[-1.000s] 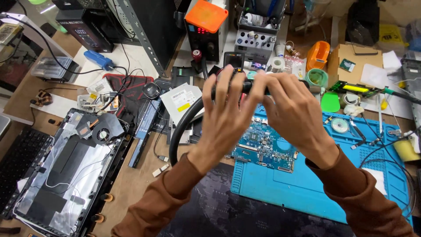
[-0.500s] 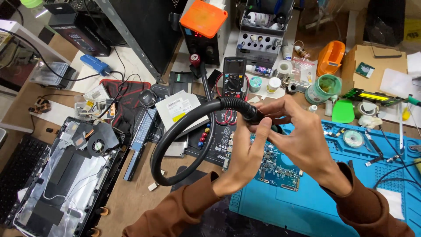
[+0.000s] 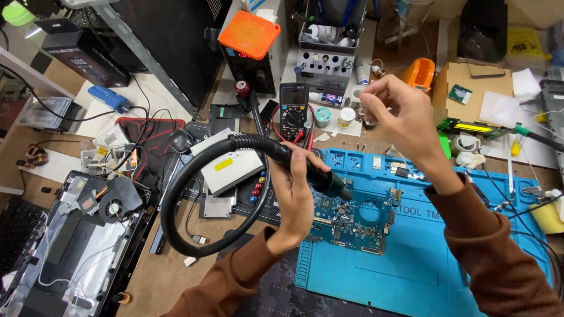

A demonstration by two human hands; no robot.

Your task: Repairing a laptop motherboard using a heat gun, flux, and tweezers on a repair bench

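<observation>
Left hand (image 3: 294, 196) wrapped tight around the black hot-air wand (image 3: 305, 170), nozzle over the circuit board (image 3: 346, 220) on the blue mat (image 3: 411, 270) | stiff handle to grip, springy hose (image 3: 176, 194) looks tuggy, tip likely hot | right hand (image 3: 396, 114) raised far-right, fingers pinched; anything between them too small to see.
</observation>
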